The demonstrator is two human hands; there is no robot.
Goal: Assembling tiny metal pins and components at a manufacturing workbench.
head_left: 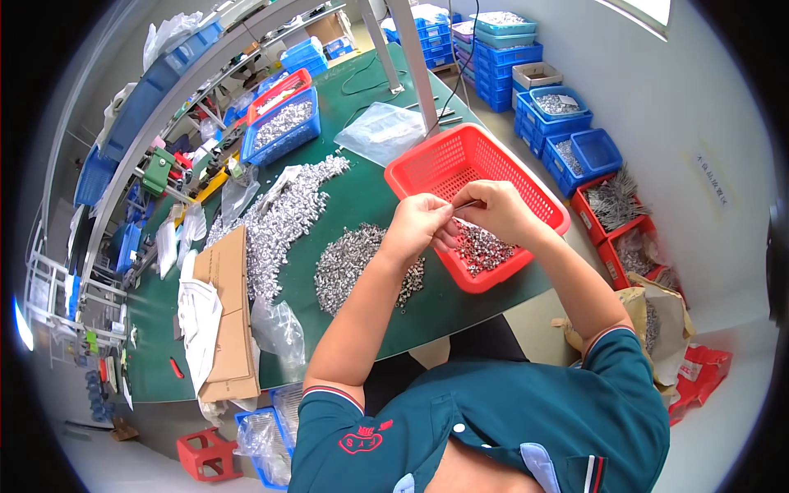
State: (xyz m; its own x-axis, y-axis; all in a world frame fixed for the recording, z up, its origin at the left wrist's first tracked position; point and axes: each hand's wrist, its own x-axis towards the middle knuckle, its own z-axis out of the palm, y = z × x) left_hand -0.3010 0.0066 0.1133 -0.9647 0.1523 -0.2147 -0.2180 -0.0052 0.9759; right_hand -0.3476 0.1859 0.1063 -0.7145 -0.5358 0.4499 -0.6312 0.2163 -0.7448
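Observation:
Over the near side of a red plastic basket (pixel 485 287), both my hands meet at the fingertips. My left hand (pixel 417 223) is closed in a pinch, and whatever it holds is too small to make out. My right hand (pixel 496 209) is pinched around a thin dark metal piece (pixel 467 205), which points toward the left fingertips. Small shiny metal parts (pixel 486 251) lie in the basket's near end, below my hands. To the left of the basket, a round heap of small silvery metal parts (pixel 355 264) rests on the green table (pixel 329 345), partly behind my left forearm.
A larger pile of silvery parts (pixel 283 222) spreads farther left, beside flattened cardboard (pixel 223 308). A blue bin of parts (pixel 283 127) stands at the far left. A clear plastic bag (pixel 382 131) lies behind the basket, near a metal post (pixel 415 66). Blue crates (pixel 555 123) line the right wall.

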